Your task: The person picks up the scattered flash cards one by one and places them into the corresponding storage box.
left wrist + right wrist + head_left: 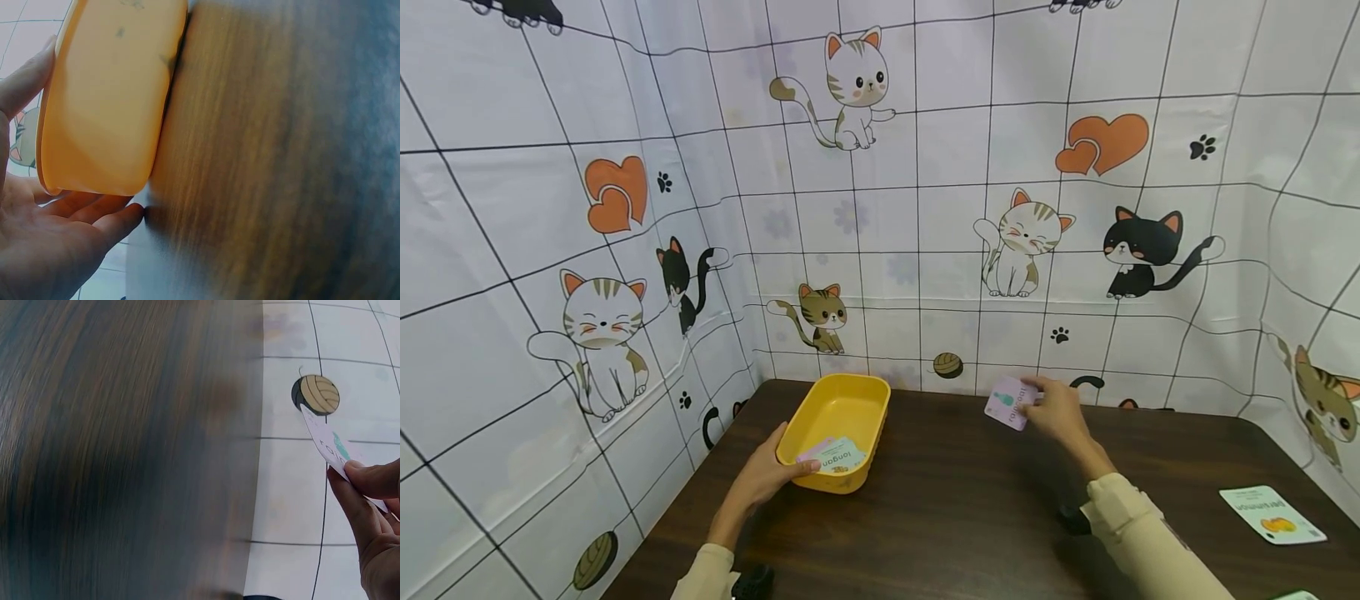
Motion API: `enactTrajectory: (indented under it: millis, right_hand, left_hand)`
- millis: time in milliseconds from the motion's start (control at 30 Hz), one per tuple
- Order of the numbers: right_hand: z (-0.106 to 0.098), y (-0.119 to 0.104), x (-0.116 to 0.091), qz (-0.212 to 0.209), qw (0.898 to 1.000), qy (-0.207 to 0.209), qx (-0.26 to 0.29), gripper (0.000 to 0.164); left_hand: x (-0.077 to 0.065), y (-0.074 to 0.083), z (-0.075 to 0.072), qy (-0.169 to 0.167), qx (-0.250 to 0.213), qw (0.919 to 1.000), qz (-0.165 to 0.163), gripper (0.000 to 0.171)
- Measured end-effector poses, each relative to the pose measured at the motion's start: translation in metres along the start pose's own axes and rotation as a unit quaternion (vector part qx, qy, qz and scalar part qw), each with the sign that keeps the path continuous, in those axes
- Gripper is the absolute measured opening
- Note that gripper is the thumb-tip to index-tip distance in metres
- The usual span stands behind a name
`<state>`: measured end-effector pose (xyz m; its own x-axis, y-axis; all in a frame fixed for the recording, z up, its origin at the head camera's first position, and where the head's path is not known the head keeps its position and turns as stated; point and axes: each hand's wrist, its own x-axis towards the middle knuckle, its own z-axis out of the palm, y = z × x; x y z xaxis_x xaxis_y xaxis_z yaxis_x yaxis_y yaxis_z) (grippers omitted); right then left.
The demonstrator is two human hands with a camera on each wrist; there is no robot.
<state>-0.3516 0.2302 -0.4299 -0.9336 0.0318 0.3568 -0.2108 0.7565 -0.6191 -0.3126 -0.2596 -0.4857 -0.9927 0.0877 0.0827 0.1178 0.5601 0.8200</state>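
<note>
Head: brown table (955, 500), patterned backdrop (887, 217); left fingers (802, 470) grip basket (850, 408), right fingers (1037, 388) pinch card (1004, 405).

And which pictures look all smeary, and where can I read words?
Head view: mostly clear, "longan" readable on the pale green card; left wrist view: the brown tabletop goes blurry and bluish towards the right; right wrist view: the tabletop looks streaky and dark, while the purple card looks sharper.
</note>
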Motion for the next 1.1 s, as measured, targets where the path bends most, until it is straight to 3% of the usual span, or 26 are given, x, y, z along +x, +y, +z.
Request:
enactTrajectory:
  millis: [933, 1100]
  right_hand:
    - [0.032, -0.029, 0.008, -0.036, 0.998, 0.001, 0.048, 0.050]
    - [0.039, -0.037, 0.009, -0.031, 0.997, -0.015, 0.065, 0.051]
  left_hand:
    - [0.000, 0.001, 0.000, -0.005, -0.006, 1.0000, 0.004, 0.115]
    - [0.000, 0.000, 0.000, -0.004, -0.006, 0.9999, 0.007, 0.114]
